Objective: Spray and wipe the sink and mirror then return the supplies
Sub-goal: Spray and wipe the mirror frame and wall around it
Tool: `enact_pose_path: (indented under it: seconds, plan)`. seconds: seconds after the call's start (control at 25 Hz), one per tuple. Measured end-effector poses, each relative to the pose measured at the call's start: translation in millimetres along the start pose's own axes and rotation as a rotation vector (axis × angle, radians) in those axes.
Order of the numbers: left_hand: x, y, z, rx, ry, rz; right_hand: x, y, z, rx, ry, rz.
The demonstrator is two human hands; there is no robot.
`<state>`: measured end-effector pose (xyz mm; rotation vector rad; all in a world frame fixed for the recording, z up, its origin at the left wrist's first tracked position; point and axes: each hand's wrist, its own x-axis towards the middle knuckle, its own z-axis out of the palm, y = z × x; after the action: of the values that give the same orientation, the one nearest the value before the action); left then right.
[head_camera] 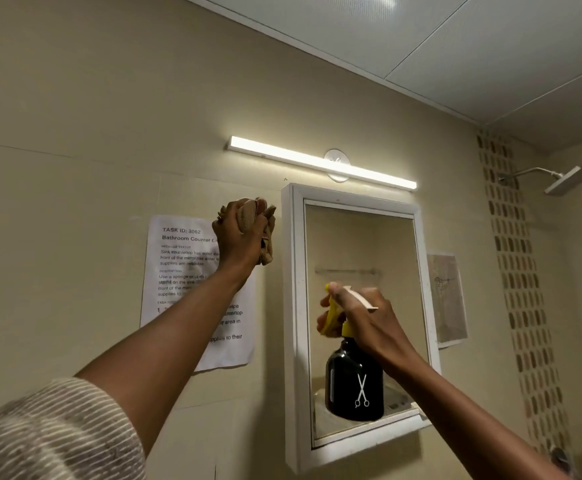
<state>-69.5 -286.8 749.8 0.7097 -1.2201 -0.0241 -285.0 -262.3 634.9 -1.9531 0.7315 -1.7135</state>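
Both hands raised toward wall, camera tilted up. Left hand (pixel 239 233), left of centre frame, fingers curled tight round a bunched beige cloth (pixel 265 233); cloth sticks out above and to the right of the fist, held just left of the mirror frame, in front of a taped paper task sheet (pixel 178 271). Striped sleeve (pixel 57 434) at lower left corner.

Right hand (pixel 358 320), centre frame, grips the head of a spray bottle (pixel 355 386): black body with a white scissors logo, yellow trigger and nozzle, white top piece. Fingers wrapped over the trigger; whether it is squeezed, cannot tell. Bottle upright, held in front of the lower half of the mirror (pixel 362 244), nozzle pointing left. Contact with the glass cannot be told.

Mirror has a white frame, mounted on beige tiled wall, centre of frame. Lit strip light (pixel 320 162) above it. Small picture (pixel 447 299) on wall just right of the mirror. Shower head (pixel 559 180) upper right. Mosaic tile strip (pixel 518 271) down the right side. Sink not in view.
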Motion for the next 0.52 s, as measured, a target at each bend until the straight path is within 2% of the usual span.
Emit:
enact_pose_path:
  seconds: [0.12,0.4,0.52]
  plan:
    - [-9.2,-2.5,7.1,0.066,-0.023,0.011,-31.2,28.8,4.2,-0.158,0.009,0.051]
    - [-14.4,-5.3,24.5,0.080,-0.038,0.017,-76.6,71.0,4.4,-0.235,-0.082,0.255]
    - [-14.6,-2.9,29.1,0.108,-0.051,0.071,-82.5,72.7,1.7,-0.230,-0.144,0.264]
